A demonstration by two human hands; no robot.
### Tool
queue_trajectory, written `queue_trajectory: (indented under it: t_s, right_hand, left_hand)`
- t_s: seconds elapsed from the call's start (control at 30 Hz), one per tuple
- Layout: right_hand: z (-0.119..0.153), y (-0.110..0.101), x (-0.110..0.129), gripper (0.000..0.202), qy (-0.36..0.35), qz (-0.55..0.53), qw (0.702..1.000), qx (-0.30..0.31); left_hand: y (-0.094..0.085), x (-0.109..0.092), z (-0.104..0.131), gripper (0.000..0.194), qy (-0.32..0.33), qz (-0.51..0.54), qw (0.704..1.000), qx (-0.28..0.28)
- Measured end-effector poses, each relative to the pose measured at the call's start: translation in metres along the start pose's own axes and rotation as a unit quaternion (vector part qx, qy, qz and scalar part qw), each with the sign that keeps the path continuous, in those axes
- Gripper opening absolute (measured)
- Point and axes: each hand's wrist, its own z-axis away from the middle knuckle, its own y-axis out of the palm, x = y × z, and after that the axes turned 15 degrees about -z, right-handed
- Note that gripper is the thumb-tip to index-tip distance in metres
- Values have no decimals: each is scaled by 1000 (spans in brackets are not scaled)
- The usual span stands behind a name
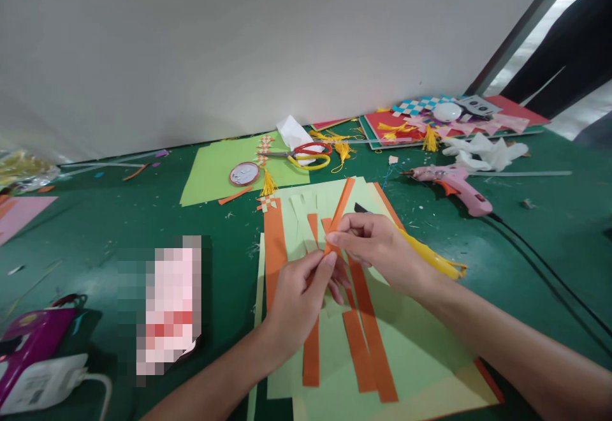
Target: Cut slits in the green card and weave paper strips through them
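Note:
Between both hands an orange paper strip (pixel 345 199) is pinched, slanting up and away over the sheets. My left hand (pixel 301 293) is closed on its lower end, thumb against forefinger. My right hand (pixel 366 239) grips it just above, fingertips touching the left ones. Beneath them lie pale green paper sheets (pixel 415 344) with loose orange strips (pixel 375 338) on top. Narrow pale green strips (pixel 303 207) show just beyond the hands. Yellow-handled scissors (pixel 435 255) lie partly hidden under my right forearm.
A pink glue gun (pixel 454 185) with a black cord lies at right. Red-and-yellow-handled scissors (pixel 310 154), a round tin (pixel 244 173) and a yellow tassel (pixel 268 182) rest on bright green paper (pixel 205 169). A purple device (pixel 41 344) and a white plug (pixel 48 379) sit at lower left.

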Motion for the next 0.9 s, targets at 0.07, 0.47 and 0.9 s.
queue_trajectory:
  t_s: [0.07,0.47,0.9]
  right_hand:
    - [0,1,0,32,0,-2,1000,-4]
    - [-1,1,2,31,37,-2,998,59]
    - [-1,0,-2,33,20,-12,1000,19]
  left_hand:
    - [0,0,0,38,2,0,1000,3]
    - [0,2,1,37,30,8,1000,4]
    - [2,4,1,37,4,-21,1000,12]
